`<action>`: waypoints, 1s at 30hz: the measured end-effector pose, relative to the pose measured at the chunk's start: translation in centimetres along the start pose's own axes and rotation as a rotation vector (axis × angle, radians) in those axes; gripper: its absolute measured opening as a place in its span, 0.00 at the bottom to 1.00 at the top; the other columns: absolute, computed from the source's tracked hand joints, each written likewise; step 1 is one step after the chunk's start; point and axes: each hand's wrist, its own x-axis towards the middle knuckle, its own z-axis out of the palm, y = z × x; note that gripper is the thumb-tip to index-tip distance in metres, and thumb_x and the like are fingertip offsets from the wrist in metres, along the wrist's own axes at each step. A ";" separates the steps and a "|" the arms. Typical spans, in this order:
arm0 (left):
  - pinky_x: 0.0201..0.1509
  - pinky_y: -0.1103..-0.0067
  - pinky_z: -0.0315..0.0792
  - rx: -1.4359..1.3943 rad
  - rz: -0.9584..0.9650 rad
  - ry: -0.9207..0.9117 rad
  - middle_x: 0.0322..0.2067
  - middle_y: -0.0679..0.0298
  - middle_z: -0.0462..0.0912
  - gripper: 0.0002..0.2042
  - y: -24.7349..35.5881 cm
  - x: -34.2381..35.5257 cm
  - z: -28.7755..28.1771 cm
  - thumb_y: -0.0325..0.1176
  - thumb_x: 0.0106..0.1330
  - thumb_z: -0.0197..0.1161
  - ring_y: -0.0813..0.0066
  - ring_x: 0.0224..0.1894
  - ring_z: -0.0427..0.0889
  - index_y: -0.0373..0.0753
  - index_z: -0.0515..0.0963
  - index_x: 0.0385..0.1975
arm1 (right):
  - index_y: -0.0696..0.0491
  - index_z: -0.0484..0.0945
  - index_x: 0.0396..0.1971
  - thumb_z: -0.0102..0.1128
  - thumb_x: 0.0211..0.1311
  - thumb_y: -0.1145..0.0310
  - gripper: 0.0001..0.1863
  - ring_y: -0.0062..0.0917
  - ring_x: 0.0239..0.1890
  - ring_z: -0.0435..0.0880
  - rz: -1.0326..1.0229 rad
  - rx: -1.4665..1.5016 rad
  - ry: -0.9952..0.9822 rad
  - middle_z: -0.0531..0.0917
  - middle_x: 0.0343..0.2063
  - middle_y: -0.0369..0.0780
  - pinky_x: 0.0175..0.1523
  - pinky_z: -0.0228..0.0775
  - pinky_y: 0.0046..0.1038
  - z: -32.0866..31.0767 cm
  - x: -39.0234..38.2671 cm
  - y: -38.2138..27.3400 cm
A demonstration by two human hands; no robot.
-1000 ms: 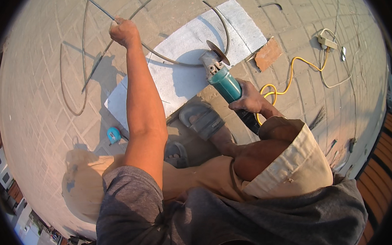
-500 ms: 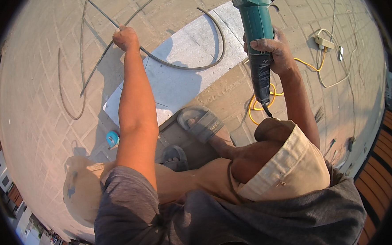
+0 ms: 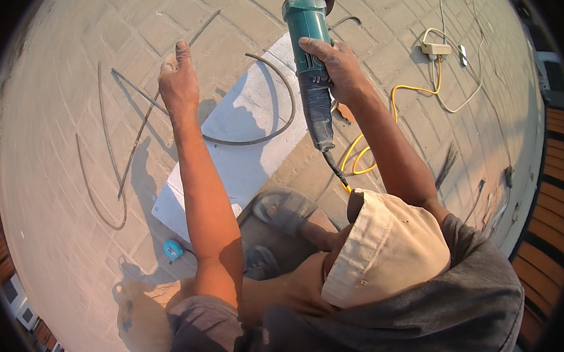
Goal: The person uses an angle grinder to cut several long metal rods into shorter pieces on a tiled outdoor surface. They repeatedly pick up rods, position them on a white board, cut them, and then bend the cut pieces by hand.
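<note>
While the right hand [image 3: 343, 71] grips the angle grinder [image 3: 314, 90] above the paving [image 3: 357, 35], thumb across its green body, the left hand [image 3: 180, 89] stretches forward, thumb raised; its fingers are mostly hidden, so I cannot tell whether that grip closes on the bent metal rods [image 3: 248, 143] beneath. One rod curves over the white board [image 3: 243, 111]. Yellow cable [image 3: 414, 89] loops rightward; near the left forearm sits a blue tape measure [image 3: 172, 250], its pale marking too small to read.

the paved ground [image 3: 59, 187] carries a white board [image 3: 249, 162], a blue tape measure [image 3: 173, 250] near it, 1 short bent rod [image 3: 353, 18], a beige socket block [image 3: 437, 49], a loosely looped yellow cable [image 3: 418, 87] and 2 grey sandals [image 3: 298, 214].
</note>
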 end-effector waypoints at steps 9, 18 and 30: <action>0.41 0.72 0.81 -0.716 -0.114 -0.730 0.34 0.57 0.83 0.33 6.2 -7.0 6.7 0.58 0.56 0.73 0.69 0.34 0.85 0.30 0.77 0.43 | 0.64 0.75 0.51 0.71 0.56 0.53 0.33 0.30 0.48 0.80 -0.350 -0.264 -0.118 0.81 0.45 0.48 0.53 0.74 0.32 2.0 -0.7 1.3; 0.36 0.73 0.83 -1.011 -0.215 -0.716 0.33 0.55 0.83 0.25 4.9 -6.9 5.6 0.46 0.57 0.71 0.69 0.32 0.86 0.31 0.75 0.44 | 0.65 0.70 0.62 0.62 0.67 0.60 0.31 0.37 0.63 0.75 0.191 0.359 -0.560 0.77 0.58 0.50 0.61 0.72 0.38 -2.2 -6.1 1.0; 0.36 0.70 0.84 -1.018 -0.256 -0.664 0.33 0.55 0.83 0.27 2.8 -6.2 4.6 0.48 0.57 0.71 0.66 0.34 0.87 0.31 0.73 0.44 | 0.64 0.77 0.54 0.59 0.70 0.62 0.22 0.33 0.45 0.87 0.391 0.358 -0.559 0.85 0.45 0.49 0.46 0.82 0.35 -0.3 -6.5 3.4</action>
